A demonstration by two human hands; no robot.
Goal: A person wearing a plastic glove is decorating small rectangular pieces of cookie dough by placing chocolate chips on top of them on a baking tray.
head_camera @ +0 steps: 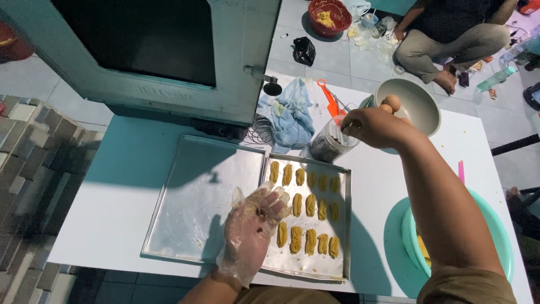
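Cookies (308, 217) of piped yellow dough lie in three rows on the right-hand baking tray (344, 225), filling roughly its left and middle part; the lower right corner is bare. I judge the tray about two-thirds laid out, and none of the pieces look topped yet. My left hand (252, 228), in a clear plastic glove, rests open and flat over the tray's left edge, holding nothing, with dark crumbs on the palm. My right hand (372, 126) dips pinched fingers into a clear jar (332, 143) of dark bits; its grip looks closed, though on what I cannot tell. The left tray (197, 197) on the white surface (112, 208) lies bare.
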